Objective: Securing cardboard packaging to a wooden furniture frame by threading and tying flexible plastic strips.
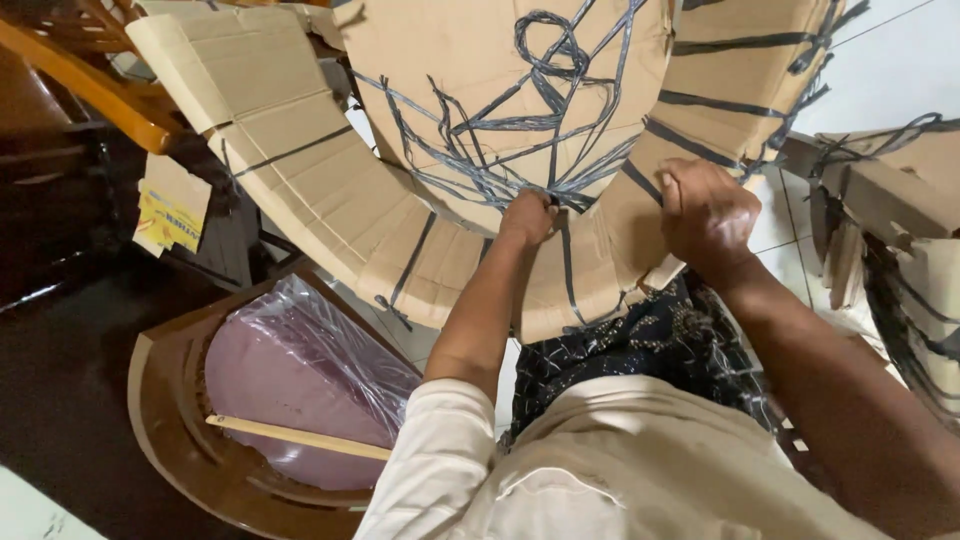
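Observation:
A big curved piece wrapped in brown cardboard (330,190) fills the upper middle of the head view, bound with dark plastic twine (530,120) that crosses it in a tangle. My left hand (527,215) is closed on the twine where several strands meet at the lower edge of the inner cardboard panel. My right hand (705,210) is fisted at the cardboard's right rim, gripping a strand of twine there. Both forearms reach up from my white-sleeved body.
A brown wooden chair (170,420) with a purple seat under clear plastic (300,370) lies at lower left. Another cardboard-and-twine bundle (900,200) stands at the right on white floor tiles. Wooden furniture (90,80) and a yellow-printed card (170,205) sit at upper left.

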